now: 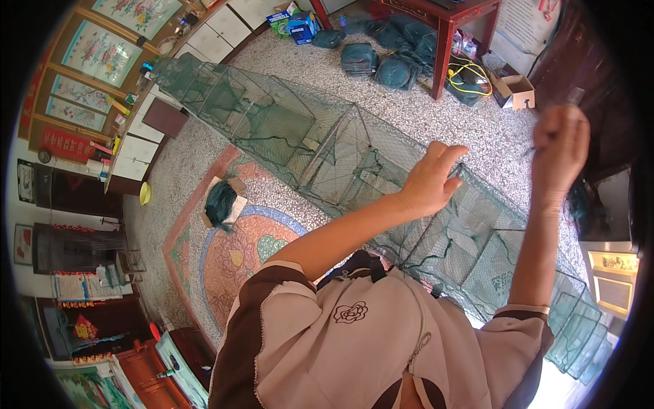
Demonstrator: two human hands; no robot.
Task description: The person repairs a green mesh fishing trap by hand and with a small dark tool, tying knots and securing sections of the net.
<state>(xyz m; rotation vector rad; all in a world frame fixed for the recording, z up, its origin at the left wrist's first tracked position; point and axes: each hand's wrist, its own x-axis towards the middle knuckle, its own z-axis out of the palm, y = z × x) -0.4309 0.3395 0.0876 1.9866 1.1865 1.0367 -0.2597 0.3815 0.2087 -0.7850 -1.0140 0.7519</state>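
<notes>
A long green mesh net trap [272,126] on rectangular wire frames stretches diagonally across in front of me, from far left to near right. Over its middle is my left hand [432,180], thumb and fingers apart, with nothing visible between them. My right hand [562,150] is raised beyond the net's right side, its fingers curled closed and slightly blurred. A small pale, flat piece [577,95] sticks up from that fist; its kind is too unclear to name. Dark cords run along the mesh and frames.
Folded green nets [395,68] lie on the speckled floor by a red wooden table [443,54]. An open cardboard box [514,91] and a yellow cord [471,75] are beside it. Left of the net, another box holds dark green twine [221,203]. White cabinets [228,26] line the wall.
</notes>
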